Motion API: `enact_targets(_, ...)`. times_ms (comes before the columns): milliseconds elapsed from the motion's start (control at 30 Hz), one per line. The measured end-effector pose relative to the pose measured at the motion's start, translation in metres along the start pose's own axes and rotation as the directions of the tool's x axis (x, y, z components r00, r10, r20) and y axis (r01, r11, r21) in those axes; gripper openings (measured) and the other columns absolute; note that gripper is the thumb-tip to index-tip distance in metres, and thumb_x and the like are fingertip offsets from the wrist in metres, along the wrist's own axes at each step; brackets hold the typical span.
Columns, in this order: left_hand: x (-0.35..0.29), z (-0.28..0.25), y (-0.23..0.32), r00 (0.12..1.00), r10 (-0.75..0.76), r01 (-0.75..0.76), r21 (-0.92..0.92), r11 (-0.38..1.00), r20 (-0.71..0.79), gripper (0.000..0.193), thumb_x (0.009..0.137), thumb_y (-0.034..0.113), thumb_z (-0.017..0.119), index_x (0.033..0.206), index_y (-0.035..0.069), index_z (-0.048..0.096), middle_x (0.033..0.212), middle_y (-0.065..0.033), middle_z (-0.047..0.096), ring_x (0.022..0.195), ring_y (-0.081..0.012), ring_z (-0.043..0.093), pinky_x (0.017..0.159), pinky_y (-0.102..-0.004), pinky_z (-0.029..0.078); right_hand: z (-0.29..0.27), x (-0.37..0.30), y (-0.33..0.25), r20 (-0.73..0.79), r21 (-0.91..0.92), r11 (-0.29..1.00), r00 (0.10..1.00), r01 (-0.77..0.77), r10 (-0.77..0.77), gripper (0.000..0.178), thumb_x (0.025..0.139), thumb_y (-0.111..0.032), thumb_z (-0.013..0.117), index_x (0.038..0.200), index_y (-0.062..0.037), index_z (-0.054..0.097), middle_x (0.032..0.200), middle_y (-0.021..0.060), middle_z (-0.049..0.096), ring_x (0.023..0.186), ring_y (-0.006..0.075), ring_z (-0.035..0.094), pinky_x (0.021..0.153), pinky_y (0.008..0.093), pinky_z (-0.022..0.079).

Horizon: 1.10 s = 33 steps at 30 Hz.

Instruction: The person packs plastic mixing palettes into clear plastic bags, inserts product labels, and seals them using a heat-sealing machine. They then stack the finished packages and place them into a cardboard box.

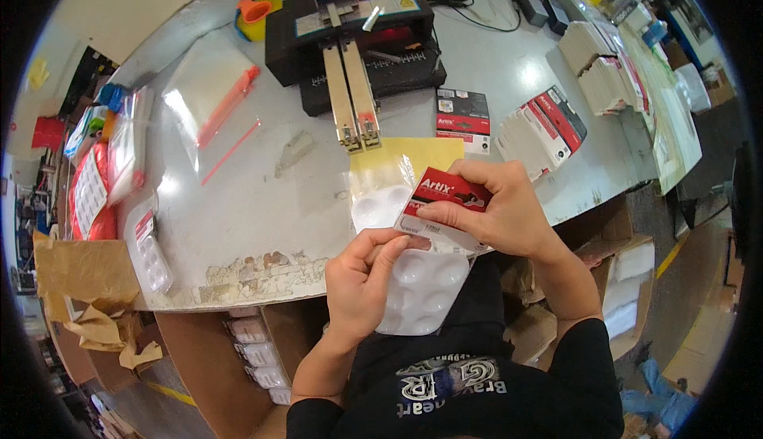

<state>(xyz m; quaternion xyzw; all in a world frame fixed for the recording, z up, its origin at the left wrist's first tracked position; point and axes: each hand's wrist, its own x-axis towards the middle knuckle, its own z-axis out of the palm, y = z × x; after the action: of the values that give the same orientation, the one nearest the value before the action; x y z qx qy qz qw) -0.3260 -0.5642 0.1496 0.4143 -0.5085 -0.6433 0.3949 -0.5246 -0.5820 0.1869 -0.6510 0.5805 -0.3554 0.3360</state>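
My right hand (pixel 509 208) grips a folded red, black and white header card (pixel 435 215) between thumb and fingers, tilted over the table's front edge. Just below the card hangs a white plastic paint palette (pixel 425 292) with round wells. The thumb and forefinger of my left hand (pixel 362 284) pinch together at the palette's top edge, where it meets the card. Whether clear film wraps this palette is hard to make out. Behind the card, another white palette (pixel 380 207) lies on the table beside a yellow sheet (pixel 425 151).
A black tabletop machine (pixel 350 33) with a metal rail stands at the back. Header cards (pixel 548 125) lie to the right, near stacks of cards (pixel 596 61). Clear bags (pixel 207 89) and a carded palette (pixel 152 252) are on the left. Cardboard boxes (pixel 214 359) stand below the edge.
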Motion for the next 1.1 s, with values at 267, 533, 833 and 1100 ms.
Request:
enact_targets(267, -0.004, 0.004, -0.002, 0.993, -0.043, 0.068, 0.242, 0.968, -0.107, 0.012, 0.091, 0.008, 0.062, 0.095, -0.003, 0.065, 0.075, -0.0028, 0.068, 0.066, -0.0032, 0.053, 0.060, -0.0190, 0.044, 0.009, 0.000, 0.006, -0.004, -0.214, 0.962, 0.984, 0.171, -0.176, 0.029, 0.071, -0.025, 0.082, 0.072, -0.0024, 0.063, 0.061, 0.0107, 0.059, 0.049, 0.0190, 0.054, 0.047, 0.0281, 0.041)
enact_targets(533, -0.013, 0.005, -0.005, 0.981, 0.141, -0.093, 0.315, 0.945, -0.134, 0.011, 0.091, 0.007, 0.063, 0.093, -0.003, 0.067, 0.071, -0.0018, 0.065, 0.065, -0.0030, 0.052, 0.058, -0.0191, 0.043, 0.008, -0.002, 0.000, -0.077, -0.257, 0.897, 0.918, 0.359, -0.389, 0.024, 0.076, -0.021, 0.077, 0.073, -0.0013, 0.063, 0.064, 0.0114, 0.059, 0.049, 0.0224, 0.055, 0.047, 0.0305, 0.042)
enact_targets(833, -0.015, -0.006, -0.016, 0.905, 0.188, -0.120, 0.196, 0.973, -0.382, 0.019, 0.095, 0.009, 0.057, 0.097, -0.008, 0.066, 0.078, 0.0006, 0.064, 0.068, -0.0029, 0.049, 0.060, -0.0168, 0.039, 0.006, -0.048, 0.016, 0.186, 0.406, 0.855, 0.945, -0.325, 0.270, 0.017, 0.089, -0.012, 0.064, 0.083, 0.0034, 0.070, 0.069, 0.0055, 0.067, 0.055, 0.0091, 0.062, 0.047, 0.0222, 0.047)
enact_targets(1100, -0.021, -0.010, -0.030, 0.902, 0.162, -0.087, 0.198, 0.976, -0.400, 0.020, 0.095, 0.007, 0.056, 0.103, -0.009, 0.065, 0.082, -0.0027, 0.067, 0.073, -0.0047, 0.052, 0.065, -0.0190, 0.044, 0.024, -0.064, 0.036, 0.196, 0.542, 0.782, 0.951, -0.308, 0.239, 0.015, 0.093, -0.008, 0.058, 0.087, 0.0030, 0.067, 0.077, 0.0073, 0.066, 0.060, 0.0094, 0.063, 0.048, 0.0209, 0.046)
